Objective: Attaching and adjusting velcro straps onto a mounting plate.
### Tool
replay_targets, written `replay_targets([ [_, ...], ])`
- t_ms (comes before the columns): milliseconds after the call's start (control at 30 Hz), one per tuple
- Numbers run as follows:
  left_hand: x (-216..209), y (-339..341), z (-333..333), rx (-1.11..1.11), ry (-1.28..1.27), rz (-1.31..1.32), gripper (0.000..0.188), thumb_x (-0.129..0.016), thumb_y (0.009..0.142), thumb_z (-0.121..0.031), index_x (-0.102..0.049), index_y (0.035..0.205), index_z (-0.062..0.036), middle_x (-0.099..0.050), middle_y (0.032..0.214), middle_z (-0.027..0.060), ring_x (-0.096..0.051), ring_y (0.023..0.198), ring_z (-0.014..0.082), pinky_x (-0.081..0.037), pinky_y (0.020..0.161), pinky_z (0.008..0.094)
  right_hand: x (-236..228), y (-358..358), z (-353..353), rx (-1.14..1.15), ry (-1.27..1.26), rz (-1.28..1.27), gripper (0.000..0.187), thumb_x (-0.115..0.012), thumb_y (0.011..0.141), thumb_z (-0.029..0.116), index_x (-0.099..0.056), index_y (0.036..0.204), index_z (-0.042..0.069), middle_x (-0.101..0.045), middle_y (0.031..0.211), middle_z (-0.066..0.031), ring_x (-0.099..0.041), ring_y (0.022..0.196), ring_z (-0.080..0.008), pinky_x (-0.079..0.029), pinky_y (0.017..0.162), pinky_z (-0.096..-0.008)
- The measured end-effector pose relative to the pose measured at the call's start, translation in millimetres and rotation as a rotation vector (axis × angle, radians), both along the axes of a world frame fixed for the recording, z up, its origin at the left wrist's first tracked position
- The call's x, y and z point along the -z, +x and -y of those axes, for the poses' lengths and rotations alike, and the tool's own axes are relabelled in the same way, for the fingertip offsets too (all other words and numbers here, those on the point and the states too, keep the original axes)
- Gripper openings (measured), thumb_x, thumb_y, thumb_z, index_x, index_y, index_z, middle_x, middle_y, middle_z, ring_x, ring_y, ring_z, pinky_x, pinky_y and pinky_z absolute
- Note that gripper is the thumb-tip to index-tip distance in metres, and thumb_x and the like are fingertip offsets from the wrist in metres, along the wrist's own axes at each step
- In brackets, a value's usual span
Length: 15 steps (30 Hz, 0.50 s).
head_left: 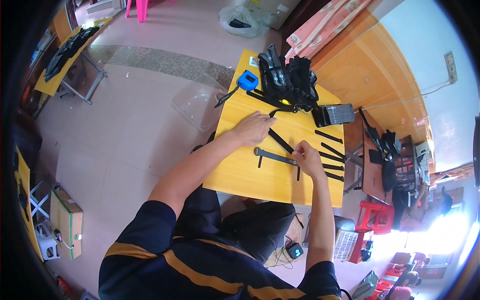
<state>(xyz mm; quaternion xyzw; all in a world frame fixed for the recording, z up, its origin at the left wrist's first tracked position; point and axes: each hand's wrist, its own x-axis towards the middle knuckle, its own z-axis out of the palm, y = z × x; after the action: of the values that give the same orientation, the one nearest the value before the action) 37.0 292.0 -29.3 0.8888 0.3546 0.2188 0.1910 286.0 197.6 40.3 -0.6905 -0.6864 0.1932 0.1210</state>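
A black strap stretches slantwise across the yellow table between my two hands. My left hand rests low over the tabletop at its upper end, fingers bent together on it; the fingertips are partly hidden. At the lower end, my right hand pinches the strap between thumb and fingers. Just below lies a dark grey strap with a rounded end, and two thin black strips hang down from its line. Several short black straps are laid out in a column to the right of my right hand.
Black strapped gear is heaped at the table's far end, with a blue tape measure on its left. A stack of dark grey pieces stands at the right edge. A red stool and cardboard box are on the floor.
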Motion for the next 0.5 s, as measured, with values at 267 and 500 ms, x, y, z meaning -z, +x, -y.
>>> replay_targets([
  [267, -2.6, -2.0, -10.7, 0.175, -0.037, 0.139, 0.041, -0.049, 0.094, -0.002, -0.064, 0.132, -0.0045, -0.068, 0.13, 0.0154, -0.062, 0.12, 0.0356, -0.048, 0.107, 0.0453, -22.1, -19.1, 66.0, 0.099, -0.128, -0.55, 0.012, -0.065, 0.098, 0.005, -0.053, 0.096, 0.006, -0.054, 0.074, 0.0036, -0.051, 0.06, -0.0051, -0.042, 0.053, -0.0211],
  [500, 5.3, 12.8, -6.4, 0.23, -0.077, 0.181, 0.047, -0.049, 0.089, 0.002, -0.065, 0.132, -0.0084, -0.073, 0.123, 0.0109, -0.066, 0.116, 0.033, -0.047, 0.112, 0.0446, -19.2, -61.1, 126.5, 0.109, 0.091, -0.599, 0.009, -0.064, 0.097, 0.004, -0.056, 0.096, 0.006, -0.057, 0.073, 0.0018, -0.052, 0.065, -0.0049, -0.042, 0.058, -0.0229],
])
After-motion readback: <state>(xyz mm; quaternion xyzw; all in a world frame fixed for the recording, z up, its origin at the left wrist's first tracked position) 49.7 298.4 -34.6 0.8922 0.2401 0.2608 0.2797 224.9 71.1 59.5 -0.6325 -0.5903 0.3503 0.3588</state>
